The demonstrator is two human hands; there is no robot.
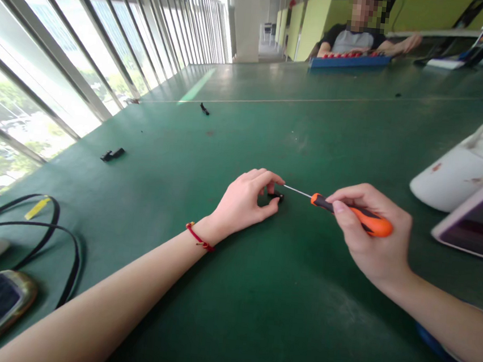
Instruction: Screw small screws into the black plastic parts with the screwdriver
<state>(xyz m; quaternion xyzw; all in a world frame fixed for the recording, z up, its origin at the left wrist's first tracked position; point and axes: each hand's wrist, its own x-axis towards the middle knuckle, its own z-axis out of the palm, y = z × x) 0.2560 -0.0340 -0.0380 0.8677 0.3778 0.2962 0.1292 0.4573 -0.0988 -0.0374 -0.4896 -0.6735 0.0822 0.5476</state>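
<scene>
— Position of the small black part [280, 197]?
— At your left hand [242, 198], low over the green surface [237, 135], thumb and fingers curled round it. Can't tell whether they pinch it.
— Your right hand [379, 240]?
— Closed round the orange-and-black screwdriver [322, 203], its tip just beside your left forefinger.
— Farther out?
— White container [442, 177] to your right; co-worker [352, 41] opposite you, behind a blue tray [351, 61].
</scene>
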